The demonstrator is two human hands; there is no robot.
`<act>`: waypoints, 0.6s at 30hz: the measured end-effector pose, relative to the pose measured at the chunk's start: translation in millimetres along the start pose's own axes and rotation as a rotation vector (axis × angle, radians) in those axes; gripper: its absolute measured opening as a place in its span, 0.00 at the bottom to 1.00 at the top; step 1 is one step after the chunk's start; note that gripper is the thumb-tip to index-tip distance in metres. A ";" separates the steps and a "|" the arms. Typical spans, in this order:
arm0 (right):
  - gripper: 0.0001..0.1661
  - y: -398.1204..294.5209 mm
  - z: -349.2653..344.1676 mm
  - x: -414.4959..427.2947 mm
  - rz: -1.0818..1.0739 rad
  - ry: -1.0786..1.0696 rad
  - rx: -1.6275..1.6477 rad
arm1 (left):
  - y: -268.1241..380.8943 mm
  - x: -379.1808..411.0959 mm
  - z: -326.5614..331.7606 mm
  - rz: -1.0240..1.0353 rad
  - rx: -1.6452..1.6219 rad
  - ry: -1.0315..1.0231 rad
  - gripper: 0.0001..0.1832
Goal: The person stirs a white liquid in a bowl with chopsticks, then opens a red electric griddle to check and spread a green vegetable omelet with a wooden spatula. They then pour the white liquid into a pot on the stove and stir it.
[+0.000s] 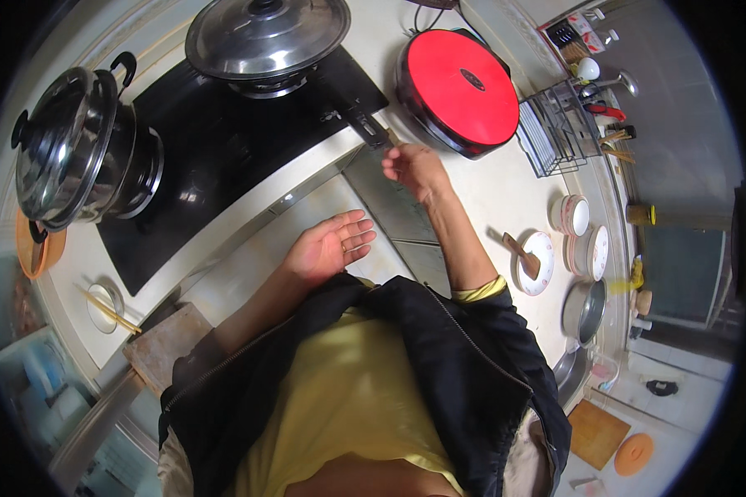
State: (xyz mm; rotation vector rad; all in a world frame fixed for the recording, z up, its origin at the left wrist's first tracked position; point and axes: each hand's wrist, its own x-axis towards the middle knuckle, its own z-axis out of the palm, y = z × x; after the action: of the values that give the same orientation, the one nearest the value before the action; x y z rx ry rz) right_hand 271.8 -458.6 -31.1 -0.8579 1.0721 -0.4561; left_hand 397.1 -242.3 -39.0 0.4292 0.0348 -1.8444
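Observation:
My left hand (332, 248) is held palm up in front of my body, its fingers a little apart and nothing in it. My right hand (418, 171) is at the end of the black wok handle (367, 127), fingers curled; whether they grip it is unclear. The handle sticks out over the front edge of the black glass hob (224, 149). A domed steel lid (267, 37) covers the wok on the far burner. On the left burner stands a steel pot (115, 168) under a glass lid (59, 146).
A red round electric griddle (463, 87) sits right of the hob. Farther right are a wire utensil rack (553, 130), stacked bowls (575, 214), a plate (546, 245) with a wooden spatula (525, 258), and a metal basin (587, 310). Chopsticks (109, 310) rest across a small bowl (99, 314) at left.

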 end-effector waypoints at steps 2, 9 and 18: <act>0.12 27.1 1.9 11.2 -0.278 -0.007 -0.553 | -1.1 0.6 -1.1 0.000 -0.022 0.015 0.21; 0.28 49.6 65.4 60.9 -0.727 0.063 -1.359 | -3.5 -12.5 -7.7 0.036 -0.044 0.052 0.21; 0.18 60.9 57.8 104.1 -0.780 0.173 -1.394 | 1.5 -28.2 -15.9 0.115 -0.035 0.138 0.21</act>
State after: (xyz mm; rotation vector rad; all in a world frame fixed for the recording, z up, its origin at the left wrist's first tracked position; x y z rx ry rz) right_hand 364.2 -472.3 -126.8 -2.5532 1.1160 -0.3731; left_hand 409.9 -213.1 -44.8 0.5226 0.1334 -1.6967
